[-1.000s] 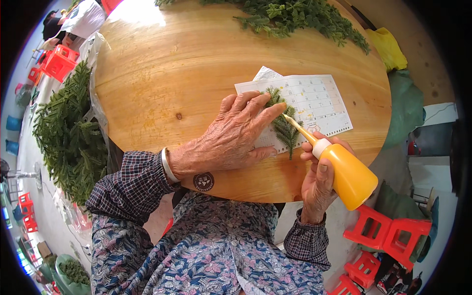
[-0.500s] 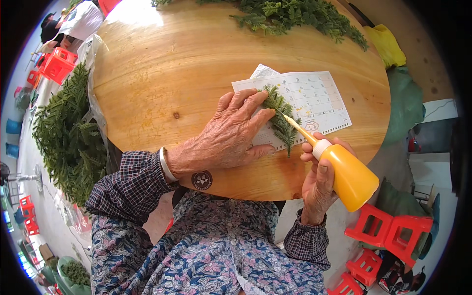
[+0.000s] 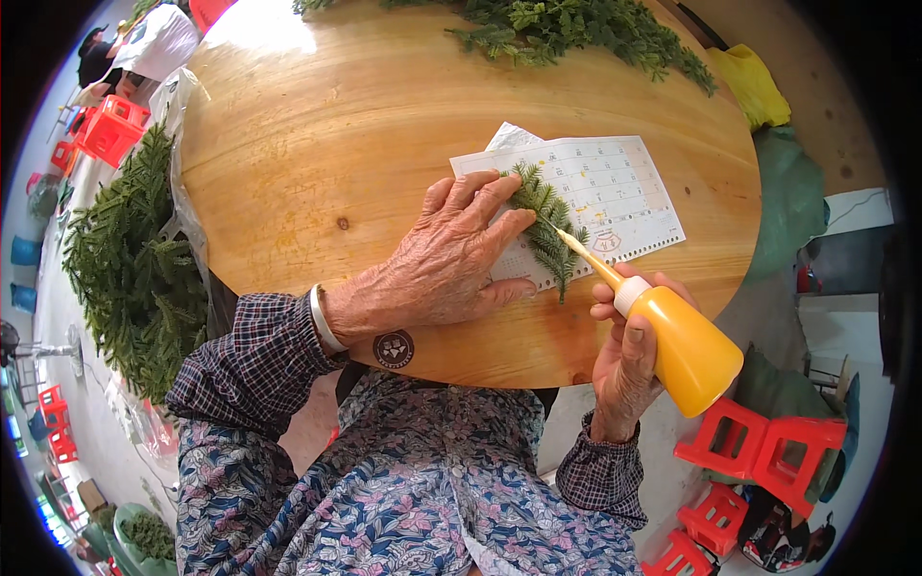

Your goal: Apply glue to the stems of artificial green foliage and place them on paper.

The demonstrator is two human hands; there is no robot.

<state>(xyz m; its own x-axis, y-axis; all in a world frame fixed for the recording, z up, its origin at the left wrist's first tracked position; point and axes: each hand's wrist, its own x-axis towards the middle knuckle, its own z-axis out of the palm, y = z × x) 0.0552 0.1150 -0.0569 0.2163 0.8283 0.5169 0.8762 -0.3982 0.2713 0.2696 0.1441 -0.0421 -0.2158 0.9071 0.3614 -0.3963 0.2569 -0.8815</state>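
A small green artificial fir sprig (image 3: 550, 245) lies on a sheet of calendar paper (image 3: 629, 192) on the wooden table. My left hand (image 3: 451, 245) is spread palm down at its left side, fingertips resting on the sprig's edge and pressing it to the paper, thumb apart. In my right hand (image 3: 629, 360) is a yellow squeeze bottle (image 3: 687, 341) with a long narrow nozzle, tilted up to the left. The nozzle's pale tip is at the sprig's middle, by my left index fingertip. What lies under my left fingers is hidden.
More green fir branches (image 3: 576, 29) lie at the table's (image 3: 288, 173) far edge. A big heap of them (image 3: 139, 274) stands at the left, beside clear plastic. Red stools (image 3: 759, 451) are at the lower right and left (image 3: 113, 130). A yellow bag (image 3: 754, 86) is at the far right.
The yellow squeeze bottle has shifted very slightly right against the table, its tip still at the sprig. My left hand has stayed in place on the sprig.
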